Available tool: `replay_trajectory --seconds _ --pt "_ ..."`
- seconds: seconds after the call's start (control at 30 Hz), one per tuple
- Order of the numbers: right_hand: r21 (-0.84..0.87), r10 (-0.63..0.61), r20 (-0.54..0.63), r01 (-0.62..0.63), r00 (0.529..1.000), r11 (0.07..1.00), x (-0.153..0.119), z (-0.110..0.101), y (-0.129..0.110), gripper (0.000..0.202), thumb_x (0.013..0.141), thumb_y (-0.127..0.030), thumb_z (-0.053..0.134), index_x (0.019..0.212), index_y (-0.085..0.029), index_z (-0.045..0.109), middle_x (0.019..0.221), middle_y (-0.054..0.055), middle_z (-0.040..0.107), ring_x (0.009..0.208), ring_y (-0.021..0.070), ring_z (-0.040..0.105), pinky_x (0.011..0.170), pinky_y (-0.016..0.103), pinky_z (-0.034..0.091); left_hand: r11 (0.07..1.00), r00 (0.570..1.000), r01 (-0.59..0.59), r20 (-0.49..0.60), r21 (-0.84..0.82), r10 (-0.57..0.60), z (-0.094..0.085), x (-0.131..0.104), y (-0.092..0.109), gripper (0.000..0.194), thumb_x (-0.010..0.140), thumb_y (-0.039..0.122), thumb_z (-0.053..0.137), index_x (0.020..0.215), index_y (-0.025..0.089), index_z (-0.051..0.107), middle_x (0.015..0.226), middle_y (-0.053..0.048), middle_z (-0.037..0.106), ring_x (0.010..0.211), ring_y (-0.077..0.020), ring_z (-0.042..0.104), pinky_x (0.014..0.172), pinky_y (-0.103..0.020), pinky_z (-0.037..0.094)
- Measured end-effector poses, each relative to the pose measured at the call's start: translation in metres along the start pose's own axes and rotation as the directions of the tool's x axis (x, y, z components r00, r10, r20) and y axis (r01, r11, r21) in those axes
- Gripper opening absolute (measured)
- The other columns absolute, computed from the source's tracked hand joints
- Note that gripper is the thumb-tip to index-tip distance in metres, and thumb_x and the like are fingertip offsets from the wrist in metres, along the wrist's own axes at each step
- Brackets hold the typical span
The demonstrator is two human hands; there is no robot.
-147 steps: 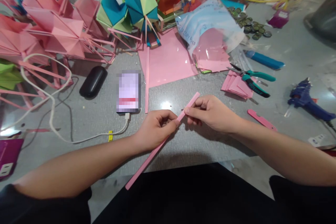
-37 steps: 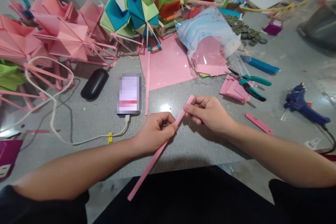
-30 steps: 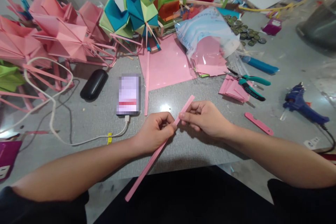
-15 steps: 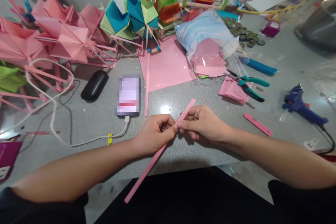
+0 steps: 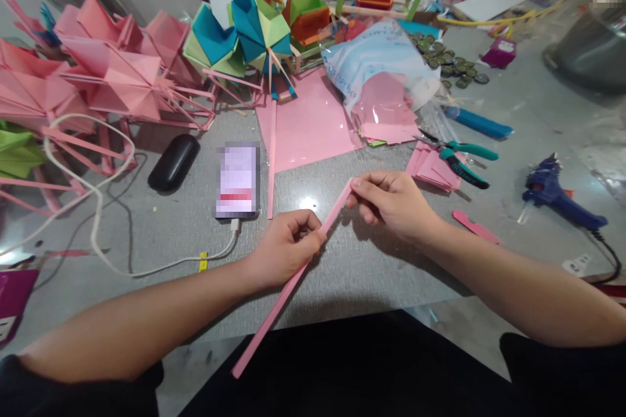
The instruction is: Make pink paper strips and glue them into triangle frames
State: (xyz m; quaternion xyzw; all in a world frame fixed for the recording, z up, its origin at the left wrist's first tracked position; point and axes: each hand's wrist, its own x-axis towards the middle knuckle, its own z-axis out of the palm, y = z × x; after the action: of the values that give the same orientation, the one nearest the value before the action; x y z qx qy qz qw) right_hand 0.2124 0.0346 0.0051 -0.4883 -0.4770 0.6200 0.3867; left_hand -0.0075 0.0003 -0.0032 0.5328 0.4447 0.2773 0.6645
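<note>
A long, narrow pink paper strip (image 5: 274, 316) slants up from over my lap toward the middle of the table. My left hand (image 5: 292, 247) pinches it along its upper half between thumb and fingers. At its top end, the thumb and fingers of my right hand (image 5: 386, 199) are closed on the tip. Beyond my hands, another thin pink strip (image 5: 271, 169) lies over a pink paper sheet (image 5: 313, 117). To the left of that strip is a phone (image 5: 238, 179), its screen blurred, with a white cable (image 5: 171, 266) plugged in.
Pink folded-paper models (image 5: 117, 85) crowd the left, with multicoloured ones (image 5: 261, 29) behind. A plastic bag of paper (image 5: 381, 65), pliers (image 5: 464, 159), a pink cutter (image 5: 474, 227) and a blue glue gun (image 5: 562, 195) lie on the right. A black case (image 5: 173, 163) sits beside the phone.
My right hand has slid up and to the right along the pink strip to its top end. My left hand keeps its grip in nearly the same place.
</note>
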Motion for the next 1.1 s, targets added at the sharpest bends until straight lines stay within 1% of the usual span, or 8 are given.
replay_trajectory --seconds 0.13,0.27,0.4,0.53,0.67,0.83,0.97,1.1 --pt "0.040 -0.011 -0.006 0.011 1.000 0.999 -0.002 0.002 0.004 0.046 0.093 -0.061 0.073 0.077 -0.018 0.068 0.066 0.002 0.068 0.043 0.0074 0.050 0.041 0.023 0.037 1.000 1.000 0.002 -0.008 0.005 -0.002 0.001 0.000 0.001 0.018 0.080 0.033 0.065 0.071 0.020 0.055 0.054 0.006 0.053 0.047 -0.0075 0.044 0.046 -0.020 0.034" --pt "0.021 -0.029 0.022 0.029 0.999 0.999 -0.002 0.001 0.006 0.037 0.086 -0.053 0.082 0.080 -0.019 0.069 0.061 -0.003 0.061 0.047 0.0080 0.052 0.044 0.022 0.042 1.000 1.000 -0.012 -0.028 -0.007 0.012 0.002 -0.001 0.002 0.018 0.081 0.032 0.065 0.072 0.020 0.055 0.054 0.006 0.054 0.048 -0.0078 0.046 0.047 -0.021 0.036" --pt "0.036 0.013 0.134 -0.019 0.991 0.999 -0.004 0.002 0.007 0.038 0.076 -0.047 0.092 0.088 -0.018 0.071 0.072 -0.001 0.068 0.053 0.0102 0.060 0.049 0.024 0.050 1.000 0.999 -0.027 -0.025 -0.008 0.027 0.002 0.000 0.001 0.018 0.082 0.032 0.065 0.072 0.020 0.055 0.055 0.006 0.053 0.048 -0.0078 0.046 0.048 -0.021 0.036" --pt "0.025 0.083 0.202 -0.090 0.976 0.996 -0.008 0.008 0.007 0.042 0.073 -0.050 0.094 0.084 -0.017 0.070 0.069 0.000 0.068 0.055 0.0120 0.063 0.052 0.026 0.052 0.999 1.000 -0.025 0.016 0.022 0.025 0.001 0.000 -0.002 0.020 0.082 0.033 0.066 0.072 0.020 0.055 0.055 0.005 0.053 0.048 -0.0078 0.044 0.048 -0.021 0.034" --pt "-0.040 0.092 0.139 -0.088 0.986 0.995 -0.007 0.008 0.003 0.043 0.080 -0.056 0.086 0.075 -0.017 0.071 0.064 0.001 0.067 0.050 0.0101 0.057 0.050 0.026 0.049 1.000 0.999 0.002 0.039 0.030 -0.003 0.001 -0.001 -0.002 0.021 0.081 0.035 0.066 0.072 0.021 0.053 0.054 0.006 0.051 0.048 -0.0077 0.042 0.046 -0.021 0.032" --pt "-0.100 -0.010 0.006 0.010 1.000 0.995 0.002 -0.001 0.002 0.039 0.086 -0.053 0.079 0.071 -0.018 0.071 0.069 0.003 0.071 0.045 0.0065 0.045 0.044 0.025 0.034 0.999 0.999 0.029 0.018 0.023 -0.030 0.000 0.001 0.005 0.018 0.078 0.033 0.065 0.070 0.021 0.053 0.053 0.006 0.052 0.047 -0.0077 0.044 0.047 -0.021 0.034" --pt "-0.062 -0.079 -0.129 0.072 0.988 0.995 0.012 -0.009 0.005 0.037 0.087 -0.052 0.078 0.074 -0.019 0.068 0.068 0.001 0.068 0.044 0.0061 0.041 0.042 0.025 0.028 0.999 0.999 0.046 0.013 0.019 -0.046 0.000 0.001 0.006 0.021 0.077 0.034 0.066 0.069 0.021 0.052 0.052 0.006 0.052 0.047 -0.0081 0.045 0.047 -0.021 0.033" --pt "-0.031 -0.104 -0.062 0.103 0.993 0.994 0.014 -0.012 0.004 0.034 0.083 -0.049 0.082 0.078 -0.020 0.066 0.069 0.000 0.067 0.048 0.0076 0.050 0.046 0.024 0.037 0.999 0.999 0.038 -0.004 0.019 -0.038 0.000 0.000 0.005 0.021 0.078 0.035 0.066 0.070 0.021 0.053 0.053 0.005 0.054 0.047 -0.0083 0.046 0.048 -0.021 0.035"
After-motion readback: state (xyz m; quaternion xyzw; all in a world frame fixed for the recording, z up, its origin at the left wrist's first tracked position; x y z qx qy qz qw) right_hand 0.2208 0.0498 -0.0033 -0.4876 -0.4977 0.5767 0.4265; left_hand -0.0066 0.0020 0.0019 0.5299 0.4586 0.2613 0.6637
